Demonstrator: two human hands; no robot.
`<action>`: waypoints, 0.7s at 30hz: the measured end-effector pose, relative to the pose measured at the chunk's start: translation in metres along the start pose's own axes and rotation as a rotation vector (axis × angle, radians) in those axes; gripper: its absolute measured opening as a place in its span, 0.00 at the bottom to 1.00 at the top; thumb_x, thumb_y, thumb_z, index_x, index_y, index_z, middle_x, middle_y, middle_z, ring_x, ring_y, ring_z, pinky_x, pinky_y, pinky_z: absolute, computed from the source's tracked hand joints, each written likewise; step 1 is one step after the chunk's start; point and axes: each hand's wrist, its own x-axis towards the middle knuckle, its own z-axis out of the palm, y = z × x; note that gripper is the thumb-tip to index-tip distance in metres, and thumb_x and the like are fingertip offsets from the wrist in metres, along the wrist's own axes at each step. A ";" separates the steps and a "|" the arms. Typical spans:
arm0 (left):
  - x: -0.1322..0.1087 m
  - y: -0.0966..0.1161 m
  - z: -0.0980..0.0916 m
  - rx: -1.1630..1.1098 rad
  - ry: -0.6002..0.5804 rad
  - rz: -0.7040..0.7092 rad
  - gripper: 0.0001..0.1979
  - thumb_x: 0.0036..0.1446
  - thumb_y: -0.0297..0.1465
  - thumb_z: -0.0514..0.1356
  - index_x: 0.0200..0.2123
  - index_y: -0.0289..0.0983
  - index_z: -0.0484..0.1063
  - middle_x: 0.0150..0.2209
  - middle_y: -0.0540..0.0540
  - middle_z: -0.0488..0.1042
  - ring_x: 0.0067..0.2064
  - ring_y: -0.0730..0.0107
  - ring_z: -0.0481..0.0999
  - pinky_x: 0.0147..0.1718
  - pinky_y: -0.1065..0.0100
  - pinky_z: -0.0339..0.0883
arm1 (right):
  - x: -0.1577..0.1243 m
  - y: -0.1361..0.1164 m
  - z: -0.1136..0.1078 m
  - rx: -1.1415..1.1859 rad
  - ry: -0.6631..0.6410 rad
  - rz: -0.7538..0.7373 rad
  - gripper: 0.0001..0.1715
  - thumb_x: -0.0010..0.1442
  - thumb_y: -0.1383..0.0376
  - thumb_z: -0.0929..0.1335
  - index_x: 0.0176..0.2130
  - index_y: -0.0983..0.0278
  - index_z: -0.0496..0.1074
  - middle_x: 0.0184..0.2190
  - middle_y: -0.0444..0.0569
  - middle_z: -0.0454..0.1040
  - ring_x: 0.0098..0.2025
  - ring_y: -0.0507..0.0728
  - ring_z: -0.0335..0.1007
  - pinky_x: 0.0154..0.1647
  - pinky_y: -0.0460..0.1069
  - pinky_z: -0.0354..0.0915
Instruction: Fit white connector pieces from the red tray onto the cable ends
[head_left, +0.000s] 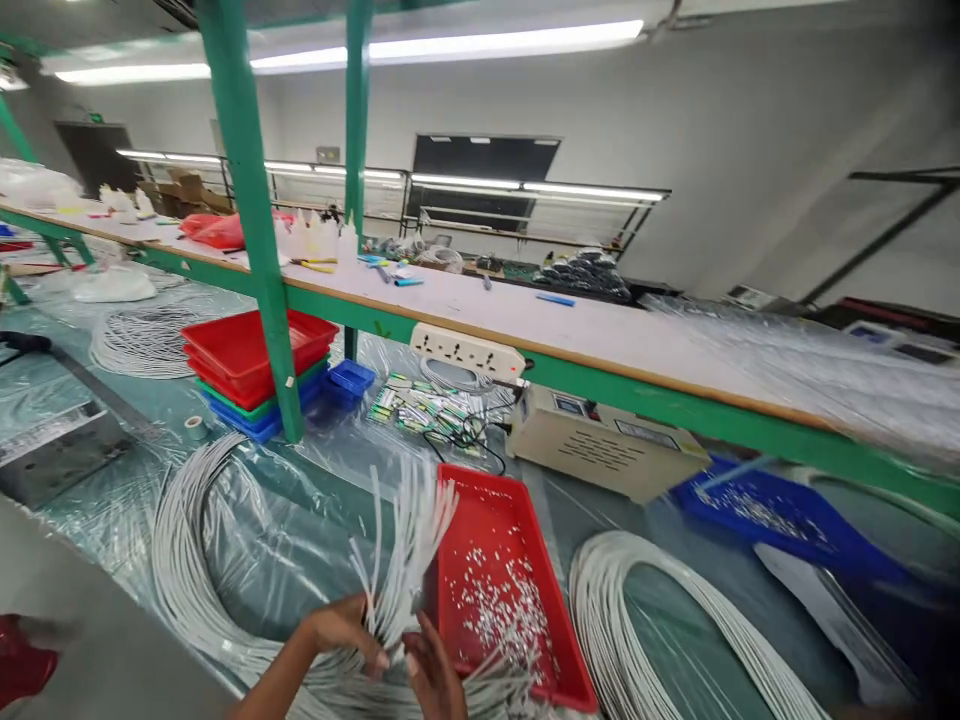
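Note:
A bundle of white cables (409, 540) stands up between my hands, its loose ends fanned out and blurred at the top. My left hand (341, 628) is closed around the lower part of this bundle, thumb toward the right. Close on the bundle's right side is my right hand (435, 672), with its thumb and fingers apart; I see nothing held in it. From the bundle the cables run down into a large white cable coil (184, 540) on the plastic-covered table. Beside my right hand lies a red tray (480, 490) with many small white bits in it.
Another cable coil (622, 620) lies at the right, near a blue tray (847, 540) of small bits. A beige machine (600, 450) and a power strip (469, 352) are behind. Stacked red trays (247, 350) stand by a green post (259, 230). A metal box (60, 455) sits at left.

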 end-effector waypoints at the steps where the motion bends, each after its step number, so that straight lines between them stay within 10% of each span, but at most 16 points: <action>1: 0.001 0.008 0.003 -0.039 0.014 0.034 0.17 0.26 0.35 0.70 0.21 0.32 0.72 0.19 0.50 0.69 0.20 0.72 0.67 0.21 0.70 0.60 | 0.000 -0.002 0.003 0.084 -0.031 0.029 0.34 0.46 0.43 0.66 0.46 0.61 0.70 0.31 0.52 0.75 0.36 0.61 0.72 0.38 0.53 0.68; 11: 0.012 0.018 0.034 -0.180 0.402 0.165 0.20 0.35 0.34 0.70 0.33 0.32 0.73 0.28 0.47 0.73 0.27 0.72 0.70 0.30 0.69 0.62 | 0.017 -0.037 -0.017 0.127 -0.017 0.205 0.23 0.47 0.52 0.69 0.39 0.65 0.75 0.39 0.55 0.75 0.41 0.61 0.71 0.44 0.52 0.66; 21: 0.018 0.003 0.048 -0.129 0.299 0.197 0.16 0.33 0.35 0.70 0.25 0.31 0.75 0.23 0.48 0.72 0.26 0.73 0.67 0.28 0.72 0.60 | 0.017 -0.050 -0.020 -0.014 0.042 0.045 0.14 0.48 0.57 0.69 0.30 0.65 0.77 0.28 0.52 0.76 0.31 0.57 0.70 0.34 0.49 0.67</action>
